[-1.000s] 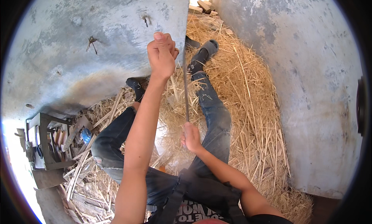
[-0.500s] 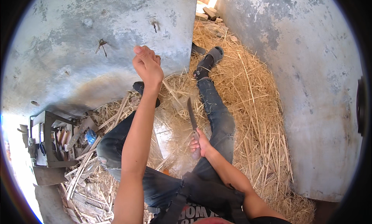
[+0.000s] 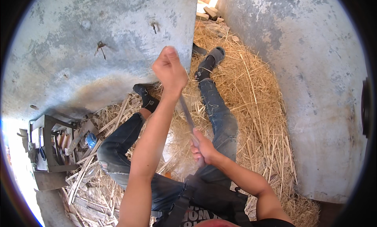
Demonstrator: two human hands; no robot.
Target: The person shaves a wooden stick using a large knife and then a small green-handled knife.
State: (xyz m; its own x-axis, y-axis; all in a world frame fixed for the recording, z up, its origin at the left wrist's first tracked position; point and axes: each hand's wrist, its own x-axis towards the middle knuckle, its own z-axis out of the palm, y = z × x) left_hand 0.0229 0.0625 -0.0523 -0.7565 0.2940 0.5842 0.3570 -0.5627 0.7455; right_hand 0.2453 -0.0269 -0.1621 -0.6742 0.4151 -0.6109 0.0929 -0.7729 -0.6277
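Observation:
My left hand (image 3: 169,71) is raised in front of the grey wall, closed in a fist with the thumb uppermost. Whatever it may hold is hidden by the fingers. Lower down, between my legs, my right hand (image 3: 203,147) grips the handle of a long knife (image 3: 186,111). The dark, narrow blade slants up and to the left, and its tip is hidden behind my left wrist. Below the hands, a pale, dusty patch with loose straw (image 3: 169,148) shows in part, blurred between my legs.
Straw (image 3: 259,109) covers the ground at the right, and stalks with scraps lie at the left. A weathered grey wall (image 3: 98,38) rises ahead, another wall (image 3: 314,89) at the right. A dark wooden frame (image 3: 51,144) stands at left, near a blue plastic piece (image 3: 91,140).
My left fist has moved right and slightly down, now covering the knife's tip. My right hand keeps its grip on the knife, which tilts a little further left.

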